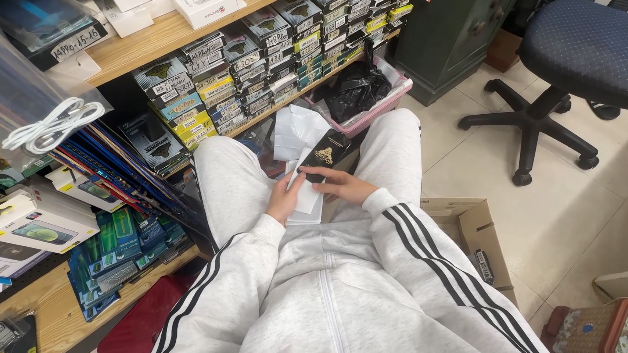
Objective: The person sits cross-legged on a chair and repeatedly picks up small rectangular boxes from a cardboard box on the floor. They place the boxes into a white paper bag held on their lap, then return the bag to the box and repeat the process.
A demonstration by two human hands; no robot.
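At frame centre, between the knees, left hand (284, 199) and right hand (340, 186) close on a flat white pack (305, 198) from both sides, fingers curled over its edges, likely to steady it in the lap. A black box (324, 151) with a gold emblem rests above it, touching. Shelf (184, 31) of stacked boxes fills upper left.

Pale grey tracksuit (335, 288) with black stripes down the sleeves, slim black box (326, 151) with a gold emblem, white sheet (305, 196), pink basket (382, 104) – black bag inside, navy dotted chair seat (595, 49), cream floor tiles (591, 218)
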